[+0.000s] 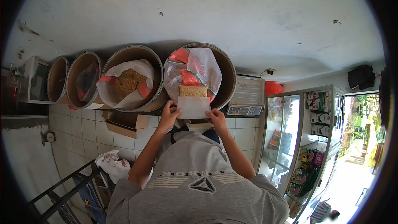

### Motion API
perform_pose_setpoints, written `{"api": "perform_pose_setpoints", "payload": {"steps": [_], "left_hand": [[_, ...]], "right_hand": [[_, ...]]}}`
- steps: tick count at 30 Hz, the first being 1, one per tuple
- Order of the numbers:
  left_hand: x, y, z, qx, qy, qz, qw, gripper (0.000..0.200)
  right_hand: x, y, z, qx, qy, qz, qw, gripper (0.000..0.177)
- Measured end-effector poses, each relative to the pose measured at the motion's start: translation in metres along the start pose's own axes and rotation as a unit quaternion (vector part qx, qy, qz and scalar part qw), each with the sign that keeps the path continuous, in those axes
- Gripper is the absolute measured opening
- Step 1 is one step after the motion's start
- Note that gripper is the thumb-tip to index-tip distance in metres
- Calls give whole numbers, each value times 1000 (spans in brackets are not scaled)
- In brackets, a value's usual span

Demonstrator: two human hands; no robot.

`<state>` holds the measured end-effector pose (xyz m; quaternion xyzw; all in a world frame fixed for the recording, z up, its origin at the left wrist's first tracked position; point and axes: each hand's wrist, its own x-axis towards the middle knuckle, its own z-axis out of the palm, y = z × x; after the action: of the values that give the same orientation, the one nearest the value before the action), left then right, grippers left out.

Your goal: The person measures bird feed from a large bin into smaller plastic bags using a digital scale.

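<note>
Between my hands lies a small plastic bag (193, 104), its near part flat, whitish and unfilled, its far end holding tan grain-like bits. My left hand (169, 114) pinches the bag's near left corner. At the near right corner, my right hand (217, 119) pinches it too. The filled end rests against a large white and red sack (209, 64) inside a round drum (227, 68). What exactly the bag contains is too small to make out.
Left of my drum stand several more drums, one with a sack of brown granules (129, 84). A digital scale (245, 110) sits to the right. Below are an open cardboard box (124, 125) and a white plastic bag (112, 164). A glass cabinet (280, 128) stands at the right.
</note>
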<state>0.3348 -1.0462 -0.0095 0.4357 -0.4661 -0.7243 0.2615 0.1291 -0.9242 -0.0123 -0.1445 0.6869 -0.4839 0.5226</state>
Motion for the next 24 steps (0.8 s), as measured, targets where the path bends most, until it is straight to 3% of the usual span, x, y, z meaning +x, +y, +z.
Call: {"api": "perform_pose_setpoints", "payload": {"steps": [5, 7, 9, 11, 12, 14, 16, 24], "left_hand": [[-2, 0, 1, -25, 24, 11, 999, 31], [-3, 0, -1, -15, -17, -3, 1000, 26], [-3, 2, -2, 11, -42, -9, 999, 27], [-4, 3, -2, 38, -67, -14, 997, 28], [-6, 5, -1, 29, -63, -25, 997, 35], [-5, 6, -1, 20, -59, -36, 997, 42], [-4, 4, -3, 5, -75, -55, 996, 53], [-2, 10, -3, -35, -91, -86, 991, 50]], "right_hand": [[-3, 1, -2, 51, -40, -40, 997, 16], [-7, -7, 0, 76, -73, -30, 994, 16], [-10, -15, 0, 101, -104, -21, 989, 20], [-11, -18, -1, 157, -156, 22, 975, 42], [-10, -18, -1, 156, -156, 21, 975, 42], [-10, -18, -1, 174, -154, 34, 972, 60], [-11, -20, -1, 187, -159, 34, 969, 62], [-8, -22, -5, 196, -192, 44, 961, 63]]}}
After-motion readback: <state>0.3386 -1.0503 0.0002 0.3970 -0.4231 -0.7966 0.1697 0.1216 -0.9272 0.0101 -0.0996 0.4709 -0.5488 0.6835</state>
